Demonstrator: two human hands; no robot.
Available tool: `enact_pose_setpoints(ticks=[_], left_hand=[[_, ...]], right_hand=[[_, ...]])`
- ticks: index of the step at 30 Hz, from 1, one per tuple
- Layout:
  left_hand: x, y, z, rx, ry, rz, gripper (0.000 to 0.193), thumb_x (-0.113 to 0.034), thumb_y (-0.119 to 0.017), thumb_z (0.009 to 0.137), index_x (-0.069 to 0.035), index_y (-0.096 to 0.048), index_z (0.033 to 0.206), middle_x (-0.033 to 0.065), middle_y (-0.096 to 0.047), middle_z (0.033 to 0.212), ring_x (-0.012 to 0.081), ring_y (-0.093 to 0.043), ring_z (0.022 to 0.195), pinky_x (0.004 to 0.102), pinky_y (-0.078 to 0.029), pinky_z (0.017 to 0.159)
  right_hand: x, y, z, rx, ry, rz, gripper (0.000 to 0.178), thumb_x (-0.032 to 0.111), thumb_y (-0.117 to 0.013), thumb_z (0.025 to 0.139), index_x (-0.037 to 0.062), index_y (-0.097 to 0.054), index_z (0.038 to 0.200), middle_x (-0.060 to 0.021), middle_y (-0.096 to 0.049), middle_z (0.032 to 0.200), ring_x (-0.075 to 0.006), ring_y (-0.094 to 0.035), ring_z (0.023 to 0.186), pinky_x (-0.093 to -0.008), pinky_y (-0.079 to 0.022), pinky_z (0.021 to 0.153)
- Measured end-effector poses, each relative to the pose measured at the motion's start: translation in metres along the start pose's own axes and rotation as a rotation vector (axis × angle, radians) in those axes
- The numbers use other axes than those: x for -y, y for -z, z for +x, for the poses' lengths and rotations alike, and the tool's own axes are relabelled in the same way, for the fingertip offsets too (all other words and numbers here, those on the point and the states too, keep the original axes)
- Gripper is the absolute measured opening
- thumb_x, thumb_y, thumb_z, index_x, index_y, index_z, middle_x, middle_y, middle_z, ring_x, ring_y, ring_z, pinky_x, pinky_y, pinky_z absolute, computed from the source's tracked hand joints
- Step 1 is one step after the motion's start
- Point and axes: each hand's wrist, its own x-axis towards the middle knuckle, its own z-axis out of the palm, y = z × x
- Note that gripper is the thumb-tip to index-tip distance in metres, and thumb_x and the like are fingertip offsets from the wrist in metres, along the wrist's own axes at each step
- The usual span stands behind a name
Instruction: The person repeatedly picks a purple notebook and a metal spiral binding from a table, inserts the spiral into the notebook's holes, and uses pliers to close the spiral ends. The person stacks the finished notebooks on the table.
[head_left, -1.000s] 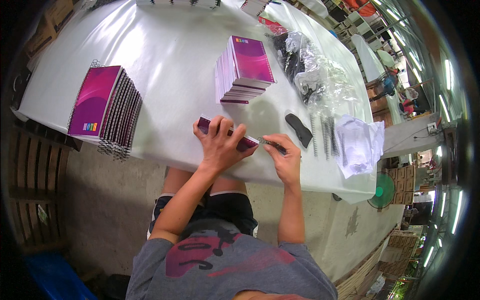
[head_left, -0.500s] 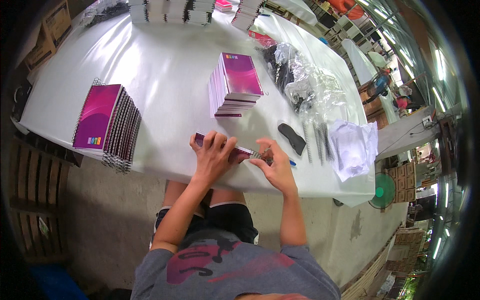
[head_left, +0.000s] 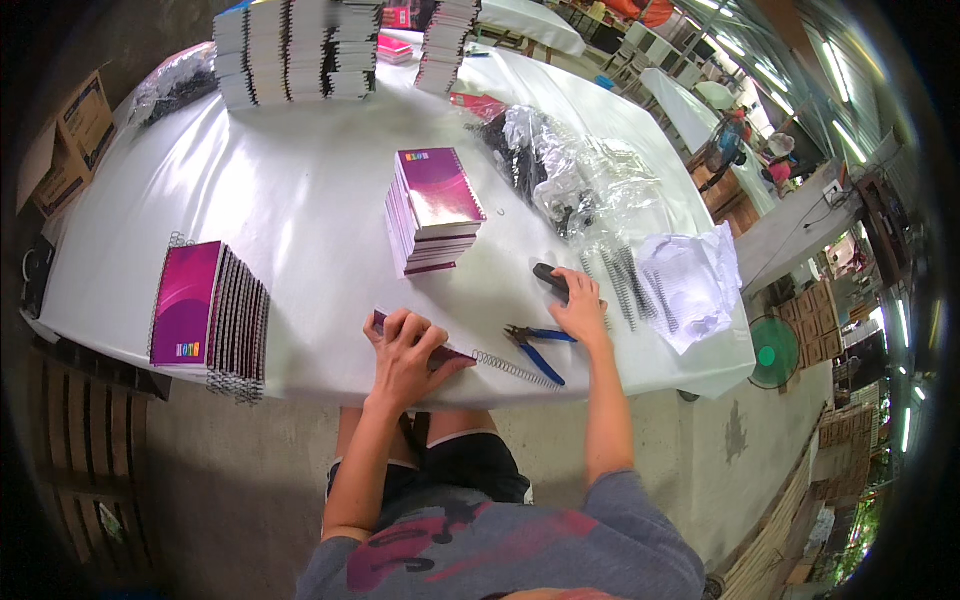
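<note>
My left hand (head_left: 408, 352) is closed round a thin purple notebook (head_left: 458, 355), held with its edge up near the table's front edge. A metal spiral coil (head_left: 515, 370) runs out from the notebook's right end and lies along the table. My right hand (head_left: 582, 308) is closed over a black elongated tool (head_left: 549, 277); its lower part is hidden under the fingers. Between the hands lie blue-handled cutting pliers (head_left: 541, 352), jaws pointing left. Beyond my left hand stands a stack of purple notebooks (head_left: 438, 195), with no coils visible on them.
Coil-bound purple notebooks (head_left: 186, 300) are stacked at the left. Loose coils (head_left: 622, 285), crumpled white paper (head_left: 688, 285) and clear plastic bags (head_left: 550, 165) lie at the right. Tall stacks of bound books (head_left: 300, 55) stand at the far edge. A green fan (head_left: 768, 355) is beyond the table.
My right hand has left the coil beside the notebook and moved right onto the black tool. The pliers and the coil's length now show on the table. The view has shifted.
</note>
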Motion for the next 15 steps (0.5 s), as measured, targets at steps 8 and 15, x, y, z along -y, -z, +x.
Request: enact_pose_setpoints(ticks=[8,15], left_hand=[[0.0,0.002,0.005,0.006,0.029,-0.064,0.045,-0.05,-0.077,0.058,-0.017,-0.058,0.081,0.0014,-0.048,0.09,0.0224,-0.043,0.1,0.0464,-0.022,0.09],[0.003,0.006,0.002,0.004,-0.036,-0.054,0.045,-0.045,-0.079,0.051,-0.011,-0.059,0.072,0.004,-0.049,0.088,0.0265,-0.043,0.094,0.0431,-0.027,0.087]], right_hand=[[0.005,0.007,0.007,0.122,-0.072,1.011,0.028,-0.007,-0.061,0.07,0.0027,-0.064,0.096,-0.0024,-0.066,0.079,-0.0096,-0.06,0.07,-0.0255,-0.049,0.067],[0.086,-0.012,-0.028,0.684,0.026,1.387,0.018,-0.009,-0.06,0.07,-0.0041,-0.066,0.085,-0.0126,-0.068,0.087,-0.0184,-0.065,0.086,-0.0283,-0.051,0.079]])
